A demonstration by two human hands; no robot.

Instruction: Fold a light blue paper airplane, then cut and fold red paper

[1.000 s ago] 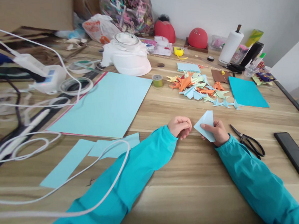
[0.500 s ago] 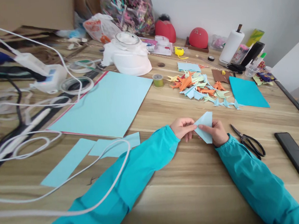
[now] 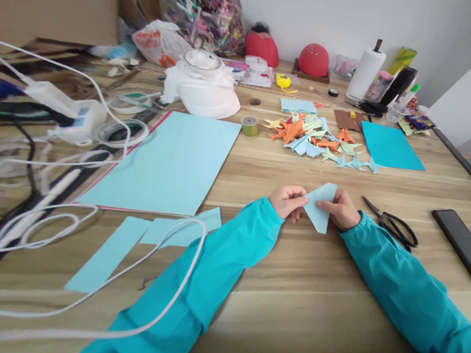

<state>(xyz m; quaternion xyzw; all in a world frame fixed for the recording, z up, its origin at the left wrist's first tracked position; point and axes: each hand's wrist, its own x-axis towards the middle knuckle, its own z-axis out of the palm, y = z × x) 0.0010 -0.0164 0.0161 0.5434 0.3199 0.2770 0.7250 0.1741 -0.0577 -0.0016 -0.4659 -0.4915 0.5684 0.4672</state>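
Note:
A folded piece of light blue paper (image 3: 318, 209) is held between both hands just above the wooden table (image 3: 304, 302). My left hand (image 3: 287, 201) pinches its left corner with curled fingers. My right hand (image 3: 341, 210) grips its right side, thumb on top. Both arms wear teal sleeves. Black scissors (image 3: 392, 223) lie just right of my right hand.
A pile of several folded paper cranes (image 3: 315, 139) lies beyond the hands. A large light blue sheet (image 3: 168, 166) and cut strips (image 3: 142, 242) lie to the left. A teal sheet (image 3: 389, 145), a black phone (image 3: 467, 246), white cables (image 3: 104, 281) and tape rolls (image 3: 122, 132) surround them.
My left hand went from a loose fist beside the paper to pinching its left corner. The paper has turned so its point now faces down.

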